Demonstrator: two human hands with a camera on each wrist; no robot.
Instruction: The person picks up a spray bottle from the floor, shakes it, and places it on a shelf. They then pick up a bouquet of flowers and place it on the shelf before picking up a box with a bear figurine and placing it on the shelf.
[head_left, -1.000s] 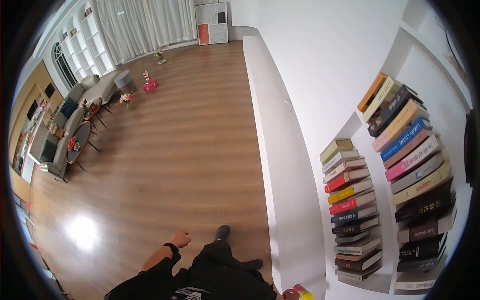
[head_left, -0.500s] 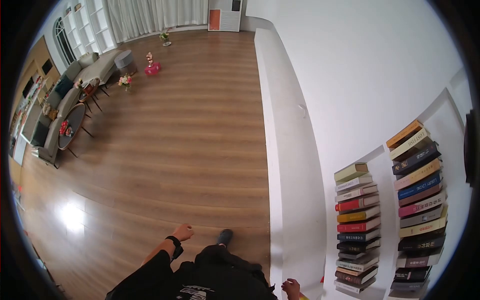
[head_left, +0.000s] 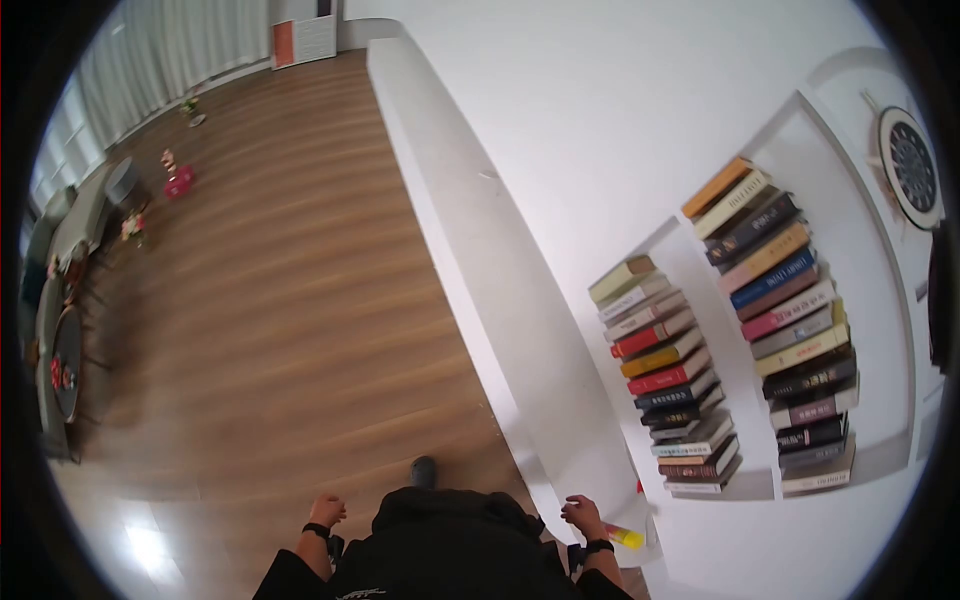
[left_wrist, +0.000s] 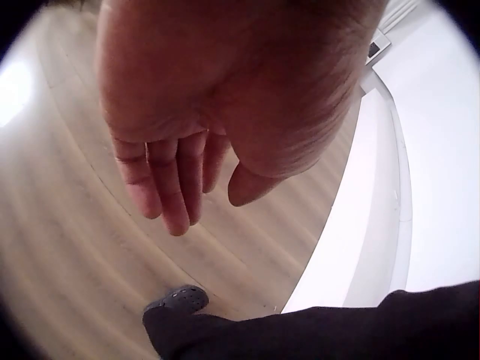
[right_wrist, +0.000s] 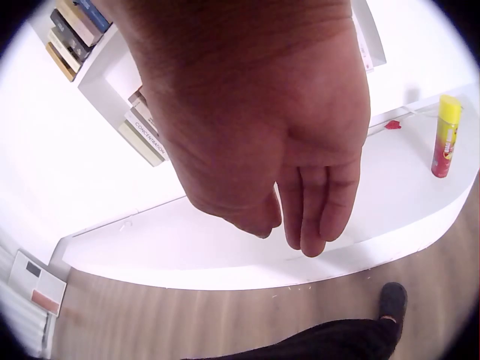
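Note:
My left hand (head_left: 328,510) hangs over the wooden floor with its fingers loosely bent and holds nothing. In the left wrist view its fingers (left_wrist: 171,180) point down, thumb apart from them. My right hand (head_left: 580,515) is beside the white ledge, also holding nothing, its fingers (right_wrist: 313,210) relaxed. Nearest to it is a spray can (right_wrist: 446,139) with a yellow cap and a red and yellow body. It stands upright on the ledge (right_wrist: 187,244), apart from the hand in the right wrist view. A small red piece (right_wrist: 392,125) lies on the ledge near the can.
Two wall niches hold stacked books (head_left: 670,375) to the right of the ledge. A round dial-like clock (head_left: 908,168) is at the far right. Along the left are a sofa (head_left: 80,220), a low table (head_left: 68,365) and a pink box (head_left: 179,181) on the floor.
My right hand, which overlapped the spray can a second ago, is now apart from it and further into view. The head view has turned to the right.

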